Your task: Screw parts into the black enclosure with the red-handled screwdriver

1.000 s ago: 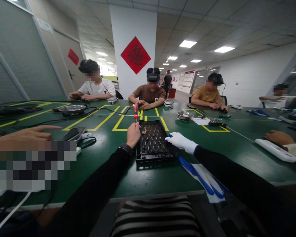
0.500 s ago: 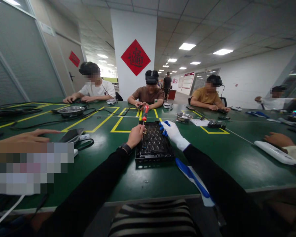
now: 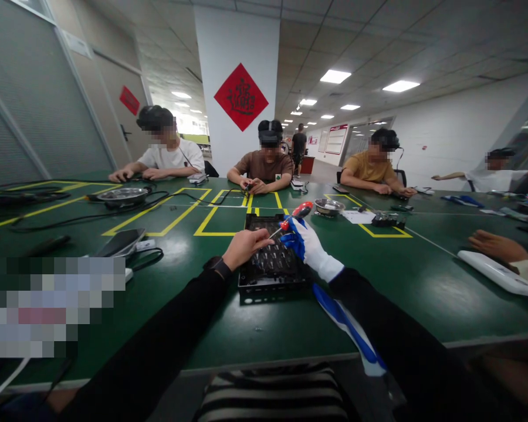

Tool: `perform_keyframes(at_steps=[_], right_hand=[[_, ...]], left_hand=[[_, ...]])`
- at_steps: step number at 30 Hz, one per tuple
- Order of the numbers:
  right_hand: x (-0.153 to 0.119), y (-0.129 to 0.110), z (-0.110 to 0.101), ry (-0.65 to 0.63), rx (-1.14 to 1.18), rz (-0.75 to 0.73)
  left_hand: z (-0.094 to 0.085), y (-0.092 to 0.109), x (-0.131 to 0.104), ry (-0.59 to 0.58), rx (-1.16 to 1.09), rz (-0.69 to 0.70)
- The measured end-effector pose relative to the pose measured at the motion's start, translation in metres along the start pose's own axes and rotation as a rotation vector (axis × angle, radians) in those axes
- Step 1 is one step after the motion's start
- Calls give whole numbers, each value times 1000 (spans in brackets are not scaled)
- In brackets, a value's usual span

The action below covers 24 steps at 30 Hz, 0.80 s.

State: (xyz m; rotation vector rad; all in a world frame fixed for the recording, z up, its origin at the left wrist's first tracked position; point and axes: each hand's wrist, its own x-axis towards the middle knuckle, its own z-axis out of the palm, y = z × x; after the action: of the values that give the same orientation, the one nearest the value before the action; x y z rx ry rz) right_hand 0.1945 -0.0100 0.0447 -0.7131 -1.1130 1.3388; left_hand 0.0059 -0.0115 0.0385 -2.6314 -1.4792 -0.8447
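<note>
My left hand [image 3: 245, 246], bare with a dark wristband, is closed in a pinch at the shaft end of a screwdriver [image 3: 305, 208]. Any small part between those fingertips is hidden. My right hand [image 3: 310, 245], in a white glove with blue-coated fingers, closes around the screwdriver near its red and black handle. The tool slants up to the right. Just below both hands lies an open black casing [image 3: 269, 287], flat on the table, with rows of small fins or slots inside. A second blue and white glove [image 3: 345, 316] lies under my right forearm.
Metal bowls [image 3: 122, 196] [image 3: 330, 206] stand at left and right on the green table [image 3: 220, 328]. Black cables [image 3: 79, 212] run across the left side. A dark device [image 3: 122, 241] sits left, a white slab-shaped object [image 3: 497, 272] right. Several people sit around the table.
The screwdriver has swung from upright to tilted right, and my right hand now grips it. My left hand has shifted slightly right over the casing. A neighbour's hand at left has gone from view.
</note>
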Motion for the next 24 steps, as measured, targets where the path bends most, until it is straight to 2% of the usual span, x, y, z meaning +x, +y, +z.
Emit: perform_keyframes(at_steps=[6,10,12,15,17,19,21,24], right_hand=[[5,0,-10,120,38,-64],[7,-5,-14,160,-19,-132],[8,-5,-18,170,-19,-168],[12,-3,-23,151,26,-167],[15,-1,-26,122,72,-105],[17,2,-27,110,107,-21],[18,4,-27,109,129,24],[18,9,-28,97,133,-21]], left_hand=[[-1,4,-1,7,8,2],[2,-1,-1,128,-12,-18],[9,-9,-1,234,-25,-107],[24,-26,1,369,-47,-338],[34,-37,3,341,-127,-491],[42,-46,5,225,-306,-578],[45,-51,6,144,-451,-596],[45,-53,6,149,-482,-572]])
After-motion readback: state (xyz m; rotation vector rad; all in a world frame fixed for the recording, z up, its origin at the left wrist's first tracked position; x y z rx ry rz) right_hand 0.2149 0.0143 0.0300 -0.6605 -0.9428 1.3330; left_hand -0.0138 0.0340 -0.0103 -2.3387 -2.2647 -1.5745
